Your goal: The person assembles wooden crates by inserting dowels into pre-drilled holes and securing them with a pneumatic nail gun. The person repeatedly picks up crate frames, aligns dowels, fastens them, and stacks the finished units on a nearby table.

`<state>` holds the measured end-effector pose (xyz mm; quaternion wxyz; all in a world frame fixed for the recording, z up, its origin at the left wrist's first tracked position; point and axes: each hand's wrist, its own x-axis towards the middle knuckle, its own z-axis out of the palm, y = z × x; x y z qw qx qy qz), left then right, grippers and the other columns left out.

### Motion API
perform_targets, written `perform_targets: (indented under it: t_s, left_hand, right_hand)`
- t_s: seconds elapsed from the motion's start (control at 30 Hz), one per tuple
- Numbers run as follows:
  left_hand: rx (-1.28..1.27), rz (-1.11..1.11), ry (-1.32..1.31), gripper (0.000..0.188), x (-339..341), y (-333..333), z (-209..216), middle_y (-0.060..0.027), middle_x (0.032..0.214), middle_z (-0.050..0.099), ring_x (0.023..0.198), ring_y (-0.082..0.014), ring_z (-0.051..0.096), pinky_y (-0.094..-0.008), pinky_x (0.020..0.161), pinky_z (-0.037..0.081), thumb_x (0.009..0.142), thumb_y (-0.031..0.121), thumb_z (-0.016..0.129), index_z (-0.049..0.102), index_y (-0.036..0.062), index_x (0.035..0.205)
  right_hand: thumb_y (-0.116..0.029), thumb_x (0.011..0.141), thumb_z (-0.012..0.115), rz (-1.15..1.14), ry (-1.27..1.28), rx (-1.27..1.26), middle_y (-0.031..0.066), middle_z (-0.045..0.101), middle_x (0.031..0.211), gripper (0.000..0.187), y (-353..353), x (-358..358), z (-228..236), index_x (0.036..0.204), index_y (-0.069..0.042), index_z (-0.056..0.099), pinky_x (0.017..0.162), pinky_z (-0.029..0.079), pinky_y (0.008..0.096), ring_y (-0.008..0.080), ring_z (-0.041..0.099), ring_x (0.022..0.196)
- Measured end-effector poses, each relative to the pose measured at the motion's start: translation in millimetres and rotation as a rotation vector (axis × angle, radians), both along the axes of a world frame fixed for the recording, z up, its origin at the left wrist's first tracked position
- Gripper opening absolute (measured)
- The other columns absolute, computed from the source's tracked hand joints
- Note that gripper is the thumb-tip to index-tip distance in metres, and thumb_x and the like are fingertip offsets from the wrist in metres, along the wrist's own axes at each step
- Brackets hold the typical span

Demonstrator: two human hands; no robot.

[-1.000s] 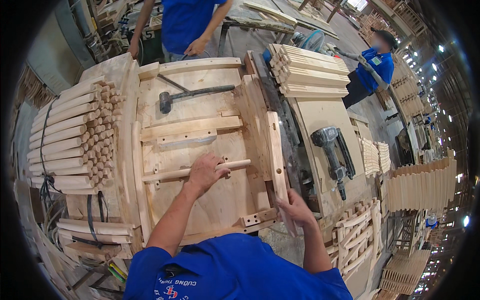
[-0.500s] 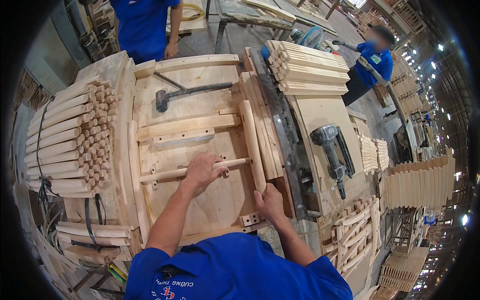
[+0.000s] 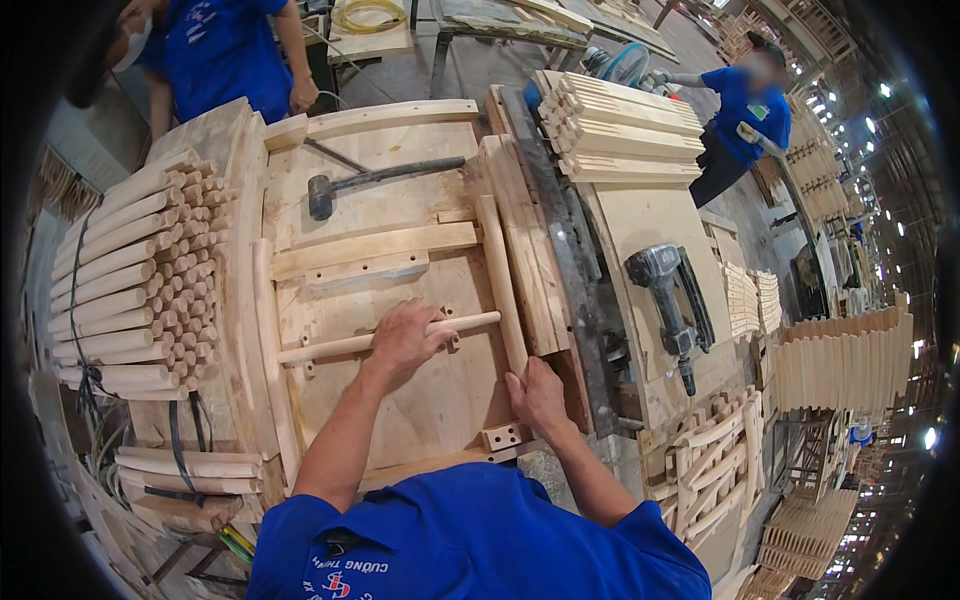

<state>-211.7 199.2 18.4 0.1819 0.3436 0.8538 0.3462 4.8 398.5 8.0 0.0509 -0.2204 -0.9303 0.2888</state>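
Note:
My left hand [image 3: 408, 335] is closed over the middle of a round wooden dowel [image 3: 325, 349] lying crosswise in a wooden jig. The dowel's left end meets a long rounded rail [image 3: 268, 330]. Its right end comes up against, or very close to, a second rounded rail [image 3: 503, 275]; I cannot tell whether it sits in a hole. My right hand [image 3: 540, 398] grips the near end of that second rail, partly hiding it. Beside my right hand is a small wooden block with dark holes [image 3: 501, 437], fixed to the jig.
Beyond a crossbar [image 3: 380, 250] lies a black-headed mallet [image 3: 385, 180]. Bundled dowels [image 3: 130, 290] are stacked at left. A nail gun [image 3: 668, 310] and slotted wooden strips [image 3: 625, 130] rest on the right-hand bench. Two co-workers in blue shirts stand at far left [image 3: 225, 55] and far right [image 3: 750, 115].
The far-left co-worker has shifted left and leans in more. The far-right co-worker has turned, one arm toward a machine. My hands keep their grips; the right-hand rail has barely shifted.

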Motion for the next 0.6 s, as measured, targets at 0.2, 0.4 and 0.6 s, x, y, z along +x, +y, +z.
perform_targets:
  t_s: [0.2,0.4,0.6]
  left_hand:
    - [0.015,0.015,-0.013,0.028,3.3,-0.1,6.6,-0.0132,0.1,0.067,0.104,-0.0364,0.064,-0.0495,0.093,0.05,0.093,0.038,0.08,0.08,0.0116,0.101]
    - [0.027,0.026,-0.089,0.026,4.4,0.9,20.4,-0.0129,0.098,0.067,0.103,-0.0348,0.064,-0.0477,0.094,0.05,0.093,0.036,0.081,0.08,0.0108,0.098]
    - [0.026,0.042,-0.035,0.023,3.7,1.4,11.1,-0.0126,0.096,0.066,0.101,-0.0347,0.063,-0.0471,0.092,0.05,0.09,0.032,0.084,0.08,0.0099,0.096]
  right_hand:
    - [-0.02,0.095,0.077,0.039,-0.014,-0.019,0.0294,0.066,0.093,0.03,5.2,1.4,-0.9,0.1,0.002,0.057,0.078,0.054,0.0581,0.0515,0.066,0.089]
    - [-0.021,0.095,0.077,0.037,-0.019,-0.005,0.03,0.066,0.093,0.031,4.9,0.9,-4.0,0.099,0.003,0.057,0.078,0.054,0.0575,0.0521,0.066,0.089]
    - [-0.021,0.095,0.077,0.048,0.002,-0.012,0.0291,0.066,0.089,0.031,4.2,0.3,-3.3,0.095,0.003,0.057,0.075,0.053,0.057,0.0515,0.066,0.087]
